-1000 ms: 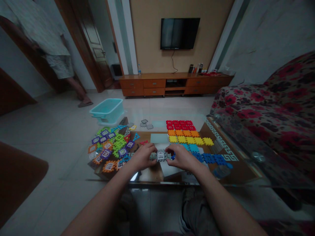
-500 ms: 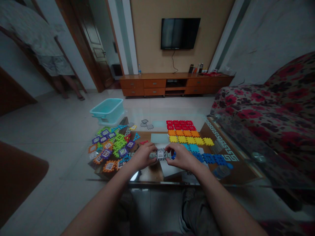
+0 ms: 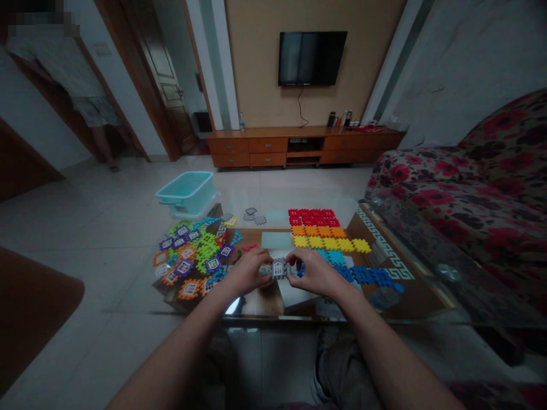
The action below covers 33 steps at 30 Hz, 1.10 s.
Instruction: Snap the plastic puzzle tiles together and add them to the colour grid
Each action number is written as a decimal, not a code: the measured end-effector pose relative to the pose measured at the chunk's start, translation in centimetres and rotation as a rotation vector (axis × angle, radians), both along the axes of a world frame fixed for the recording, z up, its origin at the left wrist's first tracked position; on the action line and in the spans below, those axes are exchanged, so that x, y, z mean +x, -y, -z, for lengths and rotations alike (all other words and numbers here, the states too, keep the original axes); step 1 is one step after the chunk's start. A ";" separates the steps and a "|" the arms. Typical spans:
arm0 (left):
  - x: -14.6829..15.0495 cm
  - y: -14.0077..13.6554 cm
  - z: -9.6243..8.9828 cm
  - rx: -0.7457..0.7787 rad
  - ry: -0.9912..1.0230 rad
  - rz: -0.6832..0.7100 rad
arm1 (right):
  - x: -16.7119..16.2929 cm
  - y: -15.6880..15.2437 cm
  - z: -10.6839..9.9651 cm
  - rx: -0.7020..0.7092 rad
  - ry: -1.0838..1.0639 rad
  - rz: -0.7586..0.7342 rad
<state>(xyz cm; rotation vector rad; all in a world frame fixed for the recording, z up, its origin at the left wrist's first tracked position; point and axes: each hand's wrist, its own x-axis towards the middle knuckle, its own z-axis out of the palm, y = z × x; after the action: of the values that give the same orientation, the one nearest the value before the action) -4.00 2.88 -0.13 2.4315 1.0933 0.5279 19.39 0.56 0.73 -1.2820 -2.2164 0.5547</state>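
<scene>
A grey interlocking building tile with a white window insert [image 3: 279, 268] is held upright between both hands above the glass table. My left hand [image 3: 252, 269] pinches its left edge with thumb and fingers. On the opposite edge, my right hand [image 3: 315, 272] grips it, fingers curled. Blue tiles [image 3: 363, 274] lie beyond and to the right of my right hand. Past them run rows of light blue [image 3: 337, 257], yellow [image 3: 331, 244], orange [image 3: 318, 231] and red tiles [image 3: 314, 217]. A mixed pile with green tiles [image 3: 207, 250] and purple window tiles [image 3: 184, 267] spreads left of my left hand.
Loose grey tiles [image 3: 250, 212] lie at the table's far side. A turquoise plastic tub [image 3: 188, 196] stands beyond the far left corner. A clear bottle [image 3: 384, 296] lies near the right front. A floral sofa [image 3: 431, 176] flanks the right side. Another person [image 3: 77, 74] stands back left.
The person at the back left has shifted and their legs stand differently. Both my hands and the grey tile stay almost in the same place.
</scene>
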 end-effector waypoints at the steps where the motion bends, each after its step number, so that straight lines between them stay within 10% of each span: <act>1: 0.0 0.0 0.0 -0.001 -0.001 0.003 | 0.0 0.0 0.0 -0.003 -0.002 -0.002; 33: -0.1 -0.2 0.5 -0.011 0.027 0.008 | -0.2 0.1 -0.1 -0.027 -0.044 0.004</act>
<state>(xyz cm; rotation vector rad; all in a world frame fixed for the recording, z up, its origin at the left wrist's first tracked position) -4.11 3.09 -0.65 2.4113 1.0723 0.5493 19.16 0.50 0.83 -1.2761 -2.1772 0.6078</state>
